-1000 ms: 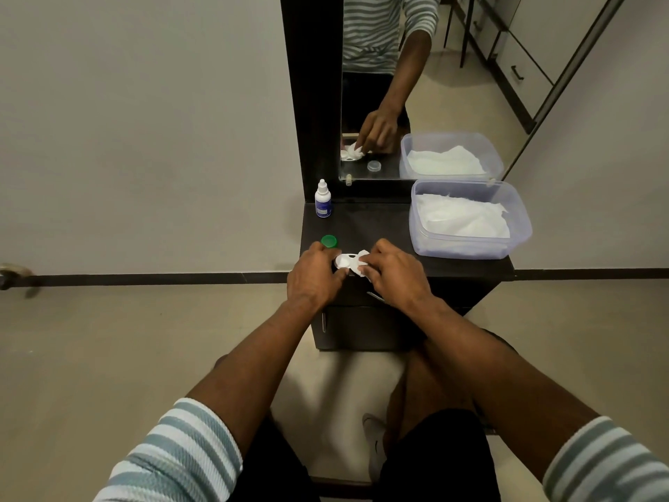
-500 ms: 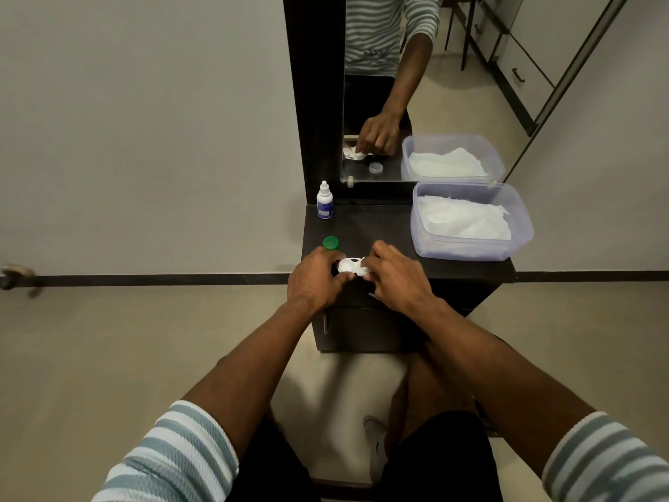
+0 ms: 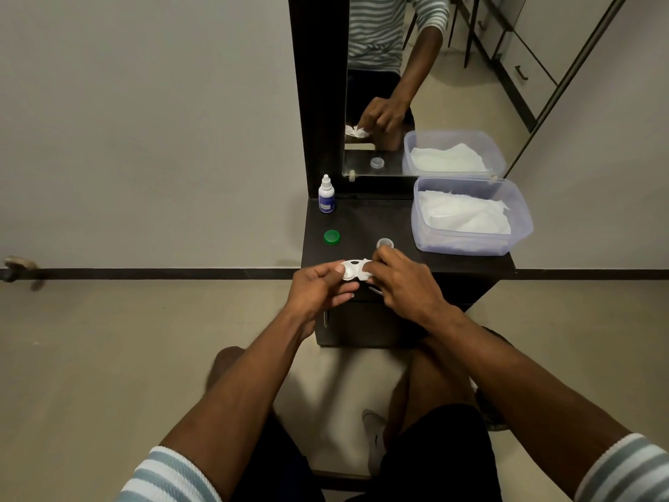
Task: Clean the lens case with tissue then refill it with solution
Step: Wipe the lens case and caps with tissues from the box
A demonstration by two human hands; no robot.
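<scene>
Lens case (image 3: 354, 269): pinched in left hand (image 3: 318, 289); lifted since; right hand (image 3: 405, 284) fingers closed, probably on tissue; wiping underway.

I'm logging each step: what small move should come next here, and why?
Probably keep wiping: press the tissue into the open well of the lens case. Both the left hand and right hand hold it, both caps are off, and the solution bottle stands untouched.

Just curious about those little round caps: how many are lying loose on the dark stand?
2. A green cap lies near the left edge, below the solution bottle; a clear cap lies just beyond the right hand. The mirror repeats the clear one.
</scene>
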